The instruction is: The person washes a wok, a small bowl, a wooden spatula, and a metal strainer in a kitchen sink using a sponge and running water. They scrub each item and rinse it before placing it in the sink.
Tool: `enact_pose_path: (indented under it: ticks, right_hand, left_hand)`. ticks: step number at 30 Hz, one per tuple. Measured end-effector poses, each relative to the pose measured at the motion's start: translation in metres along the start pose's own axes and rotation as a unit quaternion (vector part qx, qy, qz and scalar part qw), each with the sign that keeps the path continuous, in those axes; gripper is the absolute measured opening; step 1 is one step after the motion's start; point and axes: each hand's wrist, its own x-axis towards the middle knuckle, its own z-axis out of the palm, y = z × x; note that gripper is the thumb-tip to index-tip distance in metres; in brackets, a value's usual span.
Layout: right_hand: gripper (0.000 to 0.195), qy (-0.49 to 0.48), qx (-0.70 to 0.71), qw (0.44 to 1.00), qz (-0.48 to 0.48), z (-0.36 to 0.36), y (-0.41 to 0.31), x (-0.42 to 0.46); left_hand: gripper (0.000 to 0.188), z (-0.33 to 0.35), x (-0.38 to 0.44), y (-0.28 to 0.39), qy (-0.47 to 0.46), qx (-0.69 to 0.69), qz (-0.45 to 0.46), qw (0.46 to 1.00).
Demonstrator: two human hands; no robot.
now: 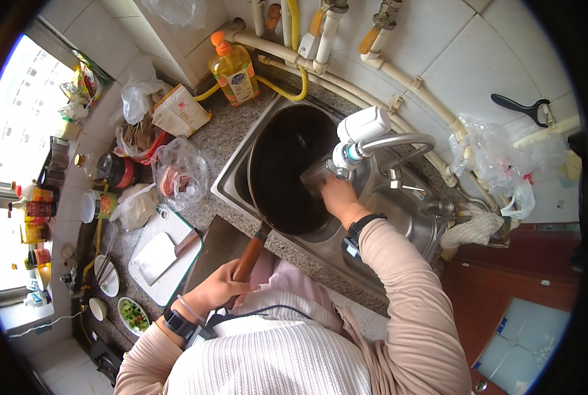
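A dark wok (294, 168) rests tilted over the left bowl of the stainless steel sink (395, 217). My left hand (225, 284) is closed around its wooden handle (249, 256), close to my body. Over the wok's right side, my right hand (341, 197) grips a blurred greyish scrubber (314, 178), whose exact kind I cannot tell. The fingertips are partly hidden below the white filter head (363, 126) of the curved metal faucet (412, 140). Whether water is running is not plain.
Left of the sink, a cleaver (158, 256) lies on a white cutting board (146, 276). Bagged raw meat (174, 181) and an orange pump bottle of dish soap (233, 74) stand on the granite counter (230, 133). Pipes (358, 91) run along the tiled wall.
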Motion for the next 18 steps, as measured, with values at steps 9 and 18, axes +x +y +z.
enact_pose_path:
  ticks: [9, 18]
  right_hand:
    - [0.025, 0.041, 0.02, 0.998, -0.042, 0.033, -0.002, 0.002]
    - [0.025, 0.051, 0.721, 0.64, 0.261, 0.049, 0.033, 0.013]
  left_hand:
    - [0.028, 0.005, 0.002, 0.006, 0.004, -0.017, -0.018, 1.0]
    - [0.028, 0.0, 0.01, 0.004, -0.006, 0.011, -0.022, 1.0]
